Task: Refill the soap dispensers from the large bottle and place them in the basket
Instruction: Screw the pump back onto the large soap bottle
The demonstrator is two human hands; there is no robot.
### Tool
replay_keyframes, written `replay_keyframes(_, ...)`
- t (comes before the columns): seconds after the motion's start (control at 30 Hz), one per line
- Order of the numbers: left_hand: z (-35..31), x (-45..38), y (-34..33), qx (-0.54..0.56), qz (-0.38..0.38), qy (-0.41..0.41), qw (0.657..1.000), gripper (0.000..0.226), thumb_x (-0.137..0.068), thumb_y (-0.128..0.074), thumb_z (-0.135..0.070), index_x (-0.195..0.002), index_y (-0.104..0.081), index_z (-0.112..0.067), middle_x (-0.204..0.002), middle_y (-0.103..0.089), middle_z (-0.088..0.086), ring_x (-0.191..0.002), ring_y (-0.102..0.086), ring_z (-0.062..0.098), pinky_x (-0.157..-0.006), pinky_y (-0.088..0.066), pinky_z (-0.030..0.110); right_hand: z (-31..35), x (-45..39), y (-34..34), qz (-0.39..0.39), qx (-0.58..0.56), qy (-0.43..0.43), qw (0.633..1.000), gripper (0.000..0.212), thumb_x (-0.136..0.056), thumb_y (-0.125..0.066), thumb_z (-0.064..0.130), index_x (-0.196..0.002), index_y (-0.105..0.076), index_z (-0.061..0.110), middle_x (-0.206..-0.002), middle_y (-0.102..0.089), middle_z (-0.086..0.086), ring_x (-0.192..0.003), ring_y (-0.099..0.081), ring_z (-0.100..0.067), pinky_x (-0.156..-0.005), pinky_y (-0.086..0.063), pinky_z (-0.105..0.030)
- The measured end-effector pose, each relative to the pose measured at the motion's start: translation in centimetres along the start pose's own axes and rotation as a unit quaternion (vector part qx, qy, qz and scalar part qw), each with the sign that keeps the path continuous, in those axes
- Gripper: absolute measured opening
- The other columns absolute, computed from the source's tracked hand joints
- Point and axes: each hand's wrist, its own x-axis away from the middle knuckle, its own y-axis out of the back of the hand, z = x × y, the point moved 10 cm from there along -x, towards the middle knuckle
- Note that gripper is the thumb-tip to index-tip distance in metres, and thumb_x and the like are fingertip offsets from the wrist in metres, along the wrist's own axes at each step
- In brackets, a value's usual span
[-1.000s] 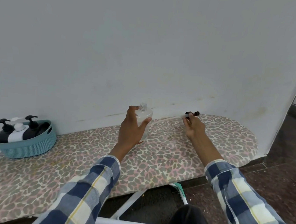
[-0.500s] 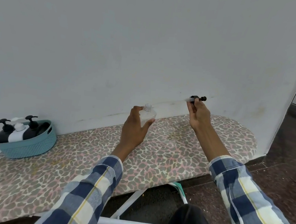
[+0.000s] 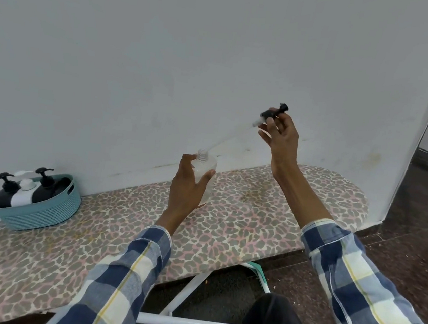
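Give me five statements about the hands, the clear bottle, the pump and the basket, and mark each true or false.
1. The left hand grips the clear bottle. True.
2. The bottle's neck is capped. False: it is open, with bare threads.
3. The right hand holds the black pump up in the air. True.
4. The basket lies on the floor. False: it sits on the ironing board.
5. The basket holds only white dispensers. False: two black ones and a white one show.

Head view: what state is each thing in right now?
Clear bottle: upright on the board, uncapped, gripped by left hand.
Pump head: off the bottle, pinched aloft by right hand.
Basket: holds three capped dispensers.
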Motion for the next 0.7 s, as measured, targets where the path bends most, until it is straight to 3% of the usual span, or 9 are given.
replay_keyframes(0.13, 2.1, -0.5, 0.8, 0.027, -0.005, 0.057, 0.998, 0.056, -0.101, -0.069, -0.050, -0.138, -0.034, -0.027, -0.137, -0.061, 0.002, -0.112, -0.066, 0.024, -0.090, -0.057, 0.041, 3.1, 1.0, -4.9, 0.063, 0.105, 0.084, 0.989, 0.025, -0.108, -0.063, 0.023, -0.133, -0.064, 0.017, -0.125, -0.074, -0.001, -0.102, -0.076, -0.014, -0.090, -0.062, -0.032)
replay_keyframes(0.23, 3.0, -0.9, 0.8, 0.050, 0.020, 0.081, 0.995, 0.057, -0.100, -0.070, -0.051, -0.138, -0.033, -0.030, -0.138, -0.061, 0.001, -0.114, -0.066, 0.024, -0.095, -0.055, 0.041, 4.3, 1.6, -10.2, 0.119, 0.185, 0.123, 0.968, 0.022, -0.104, -0.064, 0.013, -0.125, -0.066, 0.020, -0.116, -0.075, 0.009, -0.093, -0.073, -0.002, -0.085, -0.057, -0.024)
replay_keyframes(0.3, 2.7, -0.8, 0.8, 0.049, 0.038, 0.072, 0.995, 0.054, -0.100, -0.070, -0.048, -0.136, -0.033, -0.031, -0.140, -0.061, 0.003, -0.113, -0.066, 0.025, -0.093, -0.054, 0.040, 3.4, 2.8, -14.1, 0.193, 0.250, 0.126, 0.940, 0.023, -0.099, -0.067, 0.010, -0.119, -0.068, 0.020, -0.110, -0.075, 0.012, -0.093, -0.072, -0.003, -0.085, -0.053, -0.023)
replay_keyframes(0.4, 3.1, -0.3, 2.1, 0.060, 0.026, 0.081, 0.995, 0.050, -0.103, -0.068, -0.042, -0.134, -0.031, -0.030, -0.142, -0.058, 0.005, -0.113, -0.063, 0.023, -0.089, -0.051, 0.039, -0.6, 5.8, -18.3, 0.304, 0.345, 0.120, 0.880, 0.020, -0.098, -0.069, 0.012, -0.117, -0.070, 0.020, -0.113, -0.076, 0.010, -0.099, -0.072, -0.010, -0.092, -0.056, -0.033)
replay_keyframes(0.53, 4.8, 0.5, 4.9, 0.078, -0.001, 0.083, 0.993, 0.049, -0.105, -0.067, -0.034, -0.137, -0.030, -0.025, -0.144, -0.054, 0.009, -0.118, -0.061, 0.027, -0.088, -0.048, 0.037, -3.2, 6.7, -20.5, 0.294, 0.339, 0.071, 0.891, 0.019, -0.100, -0.070, 0.019, -0.119, -0.069, 0.016, -0.117, -0.076, 0.004, -0.100, -0.073, -0.018, -0.098, -0.056, -0.041)
replay_keyframes(0.7, 6.9, 0.6, 9.9, 0.056, -0.045, 0.079, 0.994, 0.050, -0.105, -0.067, -0.029, -0.138, -0.032, -0.020, -0.135, -0.054, 0.008, -0.116, -0.060, 0.026, -0.091, -0.049, 0.036, -5.2, 9.6, -26.2, 0.385, 0.354, 0.063, 0.850, 0.023, -0.095, -0.075, 0.014, -0.118, -0.071, 0.013, -0.110, -0.077, 0.001, -0.103, -0.073, -0.018, -0.097, -0.057, -0.034)
